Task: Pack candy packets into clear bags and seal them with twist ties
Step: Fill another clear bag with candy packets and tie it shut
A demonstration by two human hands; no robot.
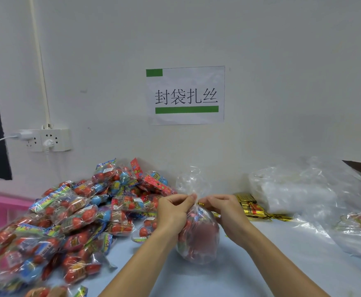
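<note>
Crinkly clear bag [197, 239] of candy upright on the pale table [250, 273]; left hand [173, 211] and right hand [226, 211] both pinch its gathered neck, gold twist tie [201, 204] there. Loose candy packets [72, 219] heaped left. Wall sign [185, 95]: 封袋扎丝.

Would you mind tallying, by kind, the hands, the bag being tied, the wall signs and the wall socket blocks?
Bare hands: 2, left hand and right hand, both pinching the bag's neck
Clear plastic bag filled with candy packets: 1
White paper wall sign with green bars: 1
White wall socket block: 1
Total: 5
</note>
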